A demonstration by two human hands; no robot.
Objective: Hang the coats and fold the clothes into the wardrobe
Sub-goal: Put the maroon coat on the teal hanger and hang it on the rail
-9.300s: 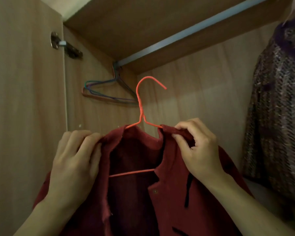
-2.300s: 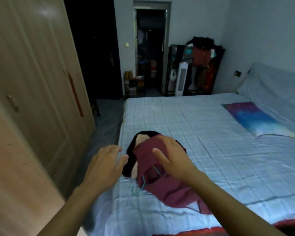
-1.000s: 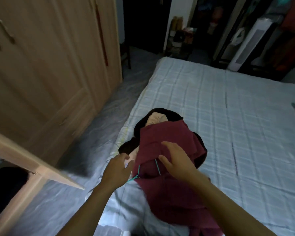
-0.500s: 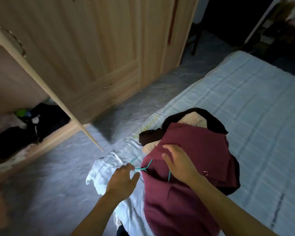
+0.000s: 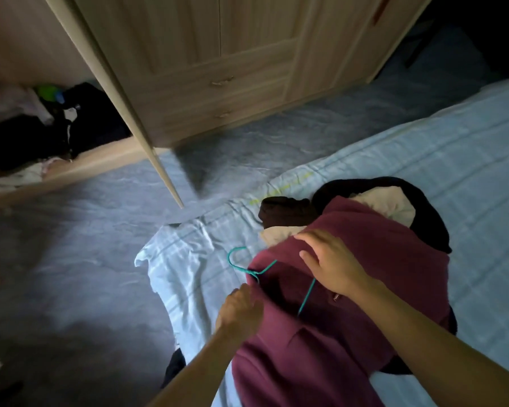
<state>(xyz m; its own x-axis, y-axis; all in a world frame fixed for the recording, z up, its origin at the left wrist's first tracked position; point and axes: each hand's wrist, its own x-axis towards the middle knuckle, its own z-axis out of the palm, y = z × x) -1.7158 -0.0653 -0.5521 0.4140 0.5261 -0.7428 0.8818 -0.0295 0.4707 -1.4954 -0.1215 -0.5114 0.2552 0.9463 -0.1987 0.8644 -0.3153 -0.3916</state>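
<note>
A maroon coat (image 5: pixel 373 277) lies bunched at the corner of the bed, on top of a black garment with a pale lining (image 5: pixel 394 201). A teal wire hanger (image 5: pixel 237 261) sits in the coat's neck opening, its hook poking out to the left over the sheet. My left hand (image 5: pixel 241 311) is closed in a fist on the coat's edge just below the hook. My right hand (image 5: pixel 332 267) rests flat on the coat with its fingers spread, next to the hanger's wire. The hanger's far arm is hidden under the cloth.
The bed (image 5: pixel 453 148) has a pale blue checked sheet. An open wardrobe door (image 5: pixel 115 92) juts out toward the bed corner. Behind it the wardrobe floor (image 5: pixel 80 165) holds dark clothes (image 5: pixel 27 136). Shut wardrobe doors and drawers (image 5: pixel 232 83) stand beyond, across grey floor.
My left hand let go of the hanger's hook and dropped to grip the coat's edge. The view swung left and down, bringing the open wardrobe bottom into sight.
</note>
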